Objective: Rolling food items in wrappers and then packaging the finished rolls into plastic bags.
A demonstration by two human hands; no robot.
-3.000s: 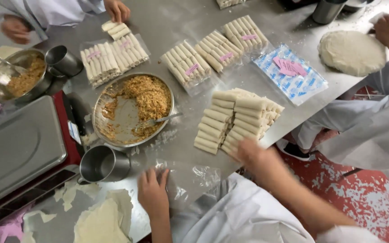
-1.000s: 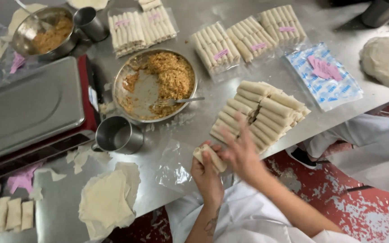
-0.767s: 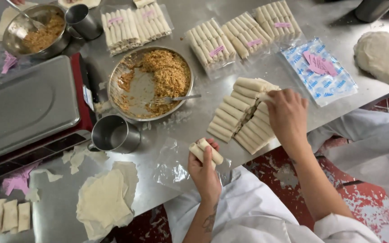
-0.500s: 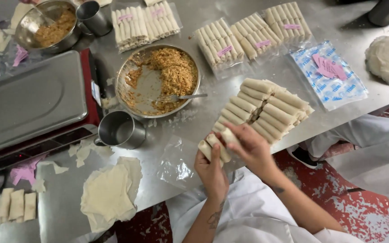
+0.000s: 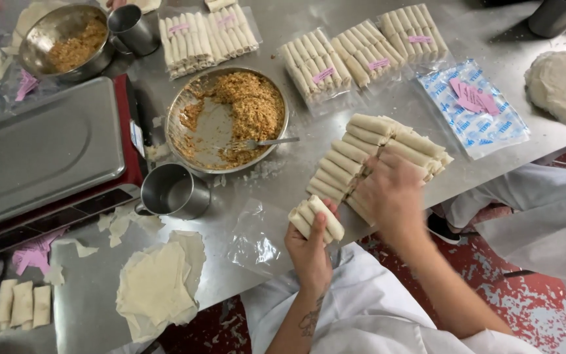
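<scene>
My left hand (image 5: 309, 249) is raised over the table's near edge and grips a small stack of three pale spring rolls (image 5: 317, 219), thumb pressed on top. My right hand (image 5: 391, 196) rests on the near side of a loose pile of spring rolls (image 5: 375, 154) on the steel table (image 5: 309, 19), fingers curled over the rolls there; whether it grips one is hidden. An empty clear plastic bag (image 5: 253, 236) lies flat just left of my left hand.
A steel pan of brown filling with a fork (image 5: 230, 118) sits beyond a metal cup (image 5: 171, 190). Bagged rolls (image 5: 322, 69) line the far side. A scale with a steel tray (image 5: 40, 151), loose wrappers (image 5: 155, 285), a dough disc (image 5: 565, 88) and blue-printed bags (image 5: 473, 108) surround them.
My right hand left my left hand and went back to the pile. The stack in my left hand grew from one roll to three over the last second.
</scene>
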